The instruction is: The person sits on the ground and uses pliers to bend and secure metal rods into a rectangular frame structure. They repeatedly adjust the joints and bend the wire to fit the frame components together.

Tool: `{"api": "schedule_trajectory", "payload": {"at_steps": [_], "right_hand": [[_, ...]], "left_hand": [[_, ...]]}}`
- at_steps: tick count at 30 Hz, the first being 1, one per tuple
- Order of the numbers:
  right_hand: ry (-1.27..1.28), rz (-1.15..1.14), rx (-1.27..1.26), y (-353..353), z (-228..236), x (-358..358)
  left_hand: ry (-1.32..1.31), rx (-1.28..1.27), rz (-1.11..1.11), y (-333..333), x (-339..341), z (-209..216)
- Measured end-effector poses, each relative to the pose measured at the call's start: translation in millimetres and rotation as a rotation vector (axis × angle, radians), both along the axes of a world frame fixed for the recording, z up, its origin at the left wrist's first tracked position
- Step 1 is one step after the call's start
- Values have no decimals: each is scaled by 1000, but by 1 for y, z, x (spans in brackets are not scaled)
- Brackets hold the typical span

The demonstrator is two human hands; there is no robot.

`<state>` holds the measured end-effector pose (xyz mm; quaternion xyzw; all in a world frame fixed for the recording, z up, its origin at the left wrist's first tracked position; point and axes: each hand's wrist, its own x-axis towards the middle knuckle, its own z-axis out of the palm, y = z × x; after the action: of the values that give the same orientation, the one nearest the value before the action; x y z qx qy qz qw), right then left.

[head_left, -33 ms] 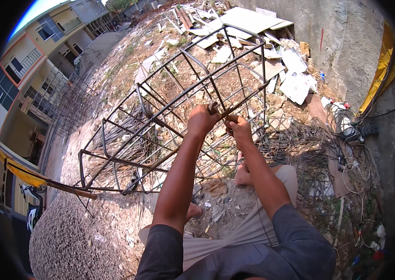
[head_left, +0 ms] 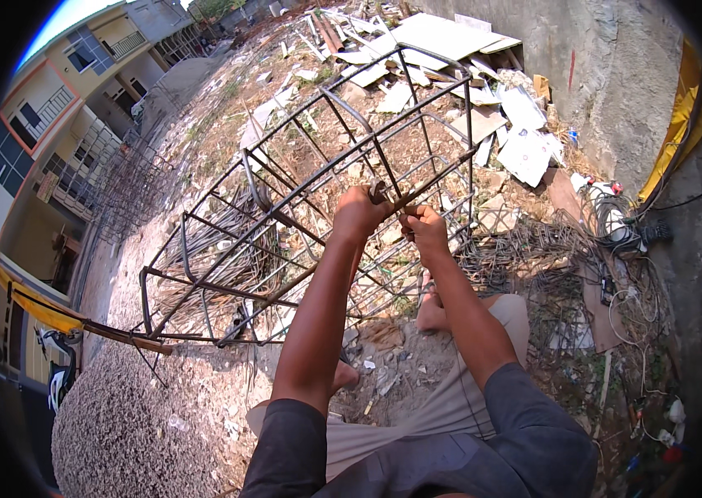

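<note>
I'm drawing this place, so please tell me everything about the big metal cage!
The metal cage is a long, open, box-like frame of dark bars, looking like steel, with angular hoops spaced along straight lengthwise bars. It slants from lower left to upper right over littered ground. The left hand and right hand are at a bar on its near side; the exact grip is hidden. What supports it isn't clear.
</note>
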<state>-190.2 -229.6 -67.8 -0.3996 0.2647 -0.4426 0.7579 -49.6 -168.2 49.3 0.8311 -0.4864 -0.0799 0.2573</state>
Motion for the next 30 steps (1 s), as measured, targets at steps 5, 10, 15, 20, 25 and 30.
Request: {"api": "schedule_trajectory", "payload": {"at_steps": [5, 10, 15, 20, 25, 30], "right_hand": [[-51, -159, -86, -9, -12, 11], [14, -222, -176, -5, -7, 17], [-27, -161, -131, -1, -4, 14], [71, -74, -88, 6, -8, 13], [102, -126, -167, 3, -8, 8], [64, -99, 20, 9, 11, 8]], "left_hand": [[341, 129, -52, -13, 9, 11], [466, 111, -92, -8, 12, 15], [464, 46, -165, 2, 3, 18], [273, -79, -157, 9, 11, -3], [158, -72, -156, 10, 1, 1], [-131, -167, -168, 17, -11, -12]]}}
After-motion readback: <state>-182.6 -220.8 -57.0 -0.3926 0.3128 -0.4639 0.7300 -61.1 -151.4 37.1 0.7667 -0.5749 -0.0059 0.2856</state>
